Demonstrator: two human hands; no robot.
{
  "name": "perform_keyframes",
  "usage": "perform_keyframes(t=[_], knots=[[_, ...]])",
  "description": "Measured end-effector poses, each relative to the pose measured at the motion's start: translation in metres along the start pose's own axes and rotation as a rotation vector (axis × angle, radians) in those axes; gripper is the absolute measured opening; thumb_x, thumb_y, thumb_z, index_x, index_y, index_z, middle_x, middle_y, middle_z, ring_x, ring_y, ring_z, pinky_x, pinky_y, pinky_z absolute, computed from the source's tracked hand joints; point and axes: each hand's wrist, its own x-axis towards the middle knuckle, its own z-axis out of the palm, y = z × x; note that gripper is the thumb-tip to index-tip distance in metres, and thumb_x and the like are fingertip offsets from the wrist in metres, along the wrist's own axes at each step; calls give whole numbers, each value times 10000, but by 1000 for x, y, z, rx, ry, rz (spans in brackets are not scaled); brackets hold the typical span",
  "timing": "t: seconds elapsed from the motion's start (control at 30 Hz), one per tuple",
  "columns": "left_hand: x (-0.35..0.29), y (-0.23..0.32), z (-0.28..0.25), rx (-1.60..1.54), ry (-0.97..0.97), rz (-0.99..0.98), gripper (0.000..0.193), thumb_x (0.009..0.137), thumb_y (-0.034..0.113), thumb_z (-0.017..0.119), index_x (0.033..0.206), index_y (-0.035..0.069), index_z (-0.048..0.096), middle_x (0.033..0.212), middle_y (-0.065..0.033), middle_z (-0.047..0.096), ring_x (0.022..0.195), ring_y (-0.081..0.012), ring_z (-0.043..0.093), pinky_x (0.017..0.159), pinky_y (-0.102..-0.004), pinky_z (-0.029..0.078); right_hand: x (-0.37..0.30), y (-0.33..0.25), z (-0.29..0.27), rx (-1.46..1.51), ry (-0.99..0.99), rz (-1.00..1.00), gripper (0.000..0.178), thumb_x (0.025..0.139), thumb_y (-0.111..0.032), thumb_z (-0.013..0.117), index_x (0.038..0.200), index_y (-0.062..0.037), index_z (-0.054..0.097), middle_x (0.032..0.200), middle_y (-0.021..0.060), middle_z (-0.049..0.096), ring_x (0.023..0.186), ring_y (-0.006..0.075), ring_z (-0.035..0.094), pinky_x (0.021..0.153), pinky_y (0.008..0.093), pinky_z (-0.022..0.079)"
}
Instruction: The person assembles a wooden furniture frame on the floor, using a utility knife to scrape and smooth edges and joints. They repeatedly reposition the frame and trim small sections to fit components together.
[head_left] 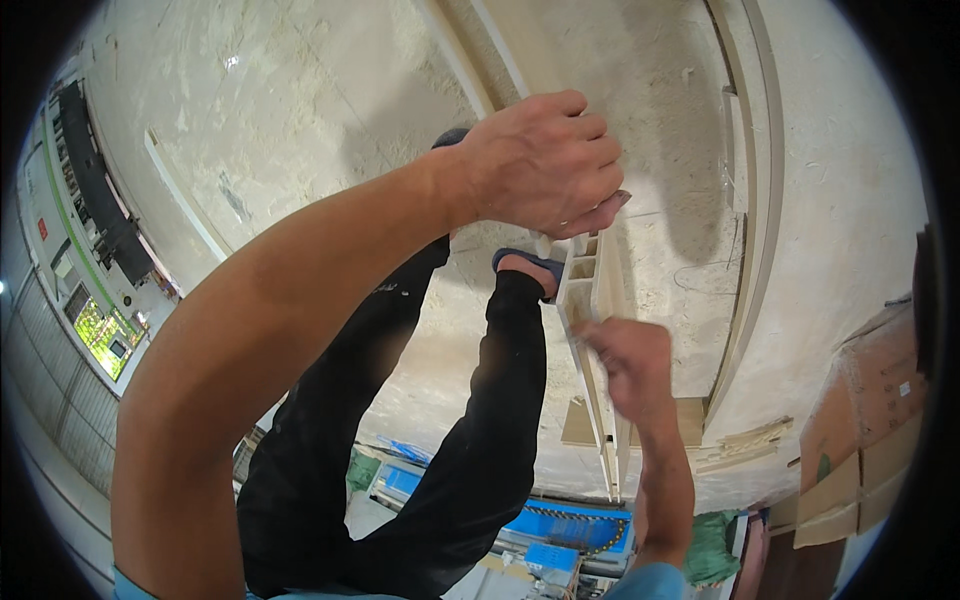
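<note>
A long cream-coloured hollow strip [580,272], with open cells inside its end, slants down from below my left hand to the floor behind my feet. My left hand [545,165] is closed in a fist, knuckles up, over the upper end of the strip. Its fingers curl away from view, so what they grip is hidden. My right hand [635,365] is closed beside the strip's right side, thumb and forefinger at its edge. Motion blurs these fingertips a little, and I cannot make out what is between them.
Pale rails [455,50] lie on the dusty floor beyond my left hand. A long curved-looking edge strip [755,230] runs along the right. Cardboard boxes [865,430] stand at the lower right, a blue machine [560,530] behind me. My slippered foot [527,268] is near the strip.
</note>
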Motion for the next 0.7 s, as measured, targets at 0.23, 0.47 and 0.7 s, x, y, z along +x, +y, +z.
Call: perform_keyframes(t=[0.23,0.47,0.7], knots=[[-4,0,3,-63,46,-1,340,860,325,637,591,121,587,619,-1,560,640,-185,578,663,-321,443,66,91,30,-30,400,286,290,866,12,561,1113,-56,697,929,212,711,848,375,699,733,377,547],[-2,-1,3,-95,22,-8,309,836,295,666,607,124,550,625,3,514,635,-174,551,641,-316,428,8,29,9,-190,164,150,323,767,46,568,1009,-84,737,833,156,717,762,312,713,665,376,551],[-2,-1,1,-77,-24,-14,326,847,304,666,603,125,546,625,4,516,635,-174,551,642,-313,429,22,30,12,35,406,444,311,847,10,534,1109,-14,700,792,151,673,665,166,629,657,291,501]])
